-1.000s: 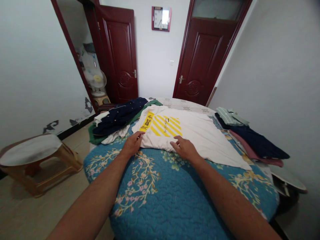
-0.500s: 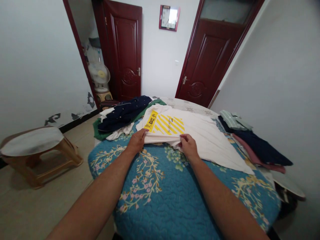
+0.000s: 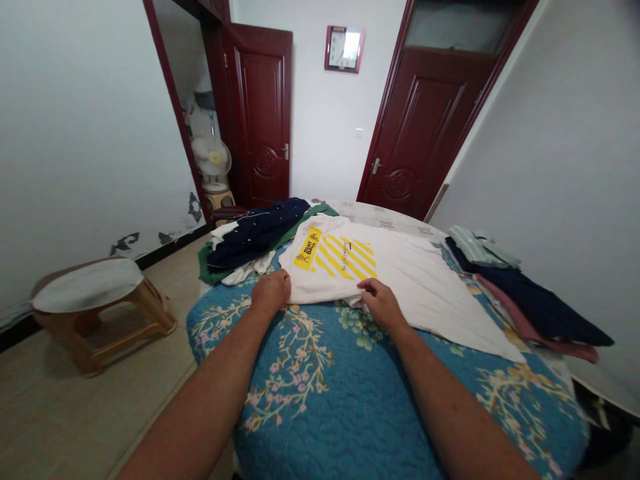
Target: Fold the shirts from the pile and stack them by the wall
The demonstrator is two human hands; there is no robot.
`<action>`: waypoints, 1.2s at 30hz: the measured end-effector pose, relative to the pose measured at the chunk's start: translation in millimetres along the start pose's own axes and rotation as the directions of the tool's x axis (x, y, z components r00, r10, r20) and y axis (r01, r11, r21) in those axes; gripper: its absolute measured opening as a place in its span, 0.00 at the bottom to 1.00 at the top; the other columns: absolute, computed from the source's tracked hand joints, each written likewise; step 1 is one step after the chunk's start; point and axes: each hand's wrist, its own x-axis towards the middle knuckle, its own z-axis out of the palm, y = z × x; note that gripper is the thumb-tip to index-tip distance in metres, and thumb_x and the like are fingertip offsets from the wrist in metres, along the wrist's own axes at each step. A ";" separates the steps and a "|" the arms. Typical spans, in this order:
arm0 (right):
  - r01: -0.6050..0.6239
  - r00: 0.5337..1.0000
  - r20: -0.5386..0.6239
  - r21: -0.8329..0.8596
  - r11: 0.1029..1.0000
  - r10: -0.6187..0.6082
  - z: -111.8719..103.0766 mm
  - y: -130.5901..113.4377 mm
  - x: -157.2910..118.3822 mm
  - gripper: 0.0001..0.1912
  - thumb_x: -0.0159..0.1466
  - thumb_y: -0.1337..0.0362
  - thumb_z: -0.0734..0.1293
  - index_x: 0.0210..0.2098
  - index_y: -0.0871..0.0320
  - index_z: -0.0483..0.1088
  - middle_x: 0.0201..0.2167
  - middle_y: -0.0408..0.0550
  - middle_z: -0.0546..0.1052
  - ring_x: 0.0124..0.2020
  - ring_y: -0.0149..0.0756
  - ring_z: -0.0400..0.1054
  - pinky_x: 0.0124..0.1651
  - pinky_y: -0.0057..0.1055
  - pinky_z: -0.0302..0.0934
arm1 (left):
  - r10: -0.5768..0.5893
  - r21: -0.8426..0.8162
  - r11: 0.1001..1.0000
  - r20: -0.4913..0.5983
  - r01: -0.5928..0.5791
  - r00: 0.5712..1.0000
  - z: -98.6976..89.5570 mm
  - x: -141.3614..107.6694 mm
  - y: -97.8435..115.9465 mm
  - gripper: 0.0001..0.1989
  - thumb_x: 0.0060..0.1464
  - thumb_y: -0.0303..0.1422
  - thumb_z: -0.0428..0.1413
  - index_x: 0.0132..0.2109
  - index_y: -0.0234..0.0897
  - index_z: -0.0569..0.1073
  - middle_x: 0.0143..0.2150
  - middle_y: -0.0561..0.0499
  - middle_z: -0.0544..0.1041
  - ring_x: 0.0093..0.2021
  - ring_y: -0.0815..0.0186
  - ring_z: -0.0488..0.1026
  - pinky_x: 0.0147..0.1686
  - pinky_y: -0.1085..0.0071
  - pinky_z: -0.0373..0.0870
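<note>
A white T-shirt [image 3: 415,273] with a yellow striped print lies spread sideways across a blue floral quilted cover [image 3: 370,400]. My left hand [image 3: 271,291] is closed on the shirt's near left corner, its fingertips partly hidden. At the near edge, just below the print, my right hand [image 3: 383,303] has its thumb and fingers pinched on the fabric. Between the two hands the shirt's edge runs nearly straight, with a small bunched fold beside the right hand.
Dark blue and green clothes [image 3: 260,230] lie heaped at the far left. A stack of folded garments [image 3: 520,287] sits along the right edge. On the floor to the left stands a plastic stool [image 3: 95,313] with a pale cover. A fan [image 3: 213,158] stands by the open door.
The near edge of the shirt has come down flatter toward me, with more white showing below the print. Both hands stay at that edge. The view has shifted slightly.
</note>
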 end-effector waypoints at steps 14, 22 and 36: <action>0.476 0.879 0.001 0.057 0.877 -0.477 22.5 -19.7 -5.9 0.11 0.69 0.69 0.63 0.44 0.53 0.77 0.42 0.49 0.79 0.46 0.41 0.74 0.54 0.38 0.69 | 0.506 -0.344 0.776 -0.161 -0.528 0.848 22.9 -6.1 18.2 0.46 0.57 0.40 0.67 0.77 0.42 0.59 0.77 0.35 0.63 0.74 0.48 0.65 0.68 0.50 0.68; 0.489 0.858 0.191 -0.020 0.872 -0.476 28.9 -31.2 -9.1 0.13 0.69 0.74 0.63 0.45 0.53 0.76 0.47 0.47 0.78 0.50 0.36 0.72 0.57 0.33 0.68 | 0.745 -0.260 0.638 -0.033 -0.725 0.666 37.8 5.8 43.9 0.18 0.65 0.48 0.58 0.52 0.41 0.79 0.56 0.40 0.82 0.58 0.49 0.78 0.61 0.50 0.72; -0.277 0.941 -0.330 -0.640 0.716 0.069 -177.5 80.4 -73.1 0.23 0.63 0.76 0.63 0.55 0.61 0.78 0.55 0.57 0.79 0.59 0.44 0.70 0.69 0.39 0.60 | 0.590 -0.110 0.807 0.108 -0.581 0.800 32.1 18.1 18.2 0.37 0.59 0.50 0.55 0.70 0.36 0.70 0.60 0.34 0.79 0.59 0.42 0.77 0.60 0.49 0.72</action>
